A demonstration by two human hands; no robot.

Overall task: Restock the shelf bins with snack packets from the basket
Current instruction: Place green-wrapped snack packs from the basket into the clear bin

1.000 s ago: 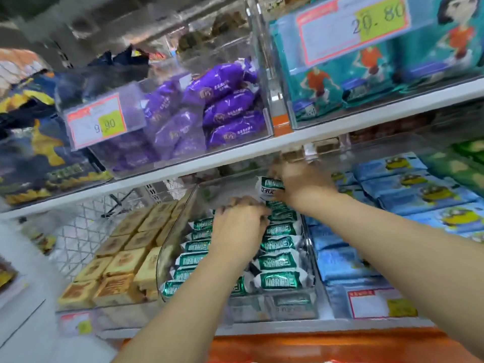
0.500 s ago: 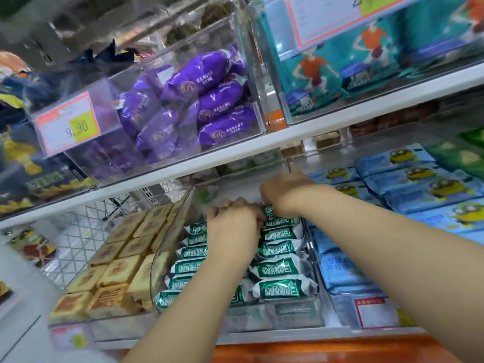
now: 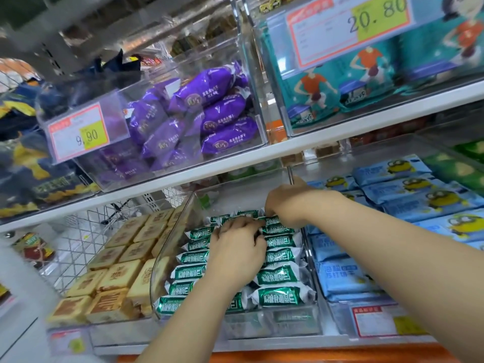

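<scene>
A clear shelf bin (image 3: 167, 247) on the lower shelf holds two rows of green-and-white snack packets (image 3: 279, 276). Both my hands are inside it. My left hand (image 3: 237, 248) lies over the back of the left row, its fingers curled down onto a green packet; the fingertips are partly hidden. My right hand (image 3: 284, 203) reaches further back and pinches the end of a green packet (image 3: 272, 220) at the back of the right row. The basket is not in view.
Left of the bin lie yellow square cakes (image 3: 115, 273) in front of a wire rack. To the right is a bin of blue packets (image 3: 340, 276). The upper shelf edge (image 3: 183, 174) hangs just over my hands, carrying purple packets (image 3: 209, 113) and teal bags (image 3: 366, 74).
My right hand has come down from the back of the bin with a green packet and set it against the right row. My left hand has stayed on the left row.
</scene>
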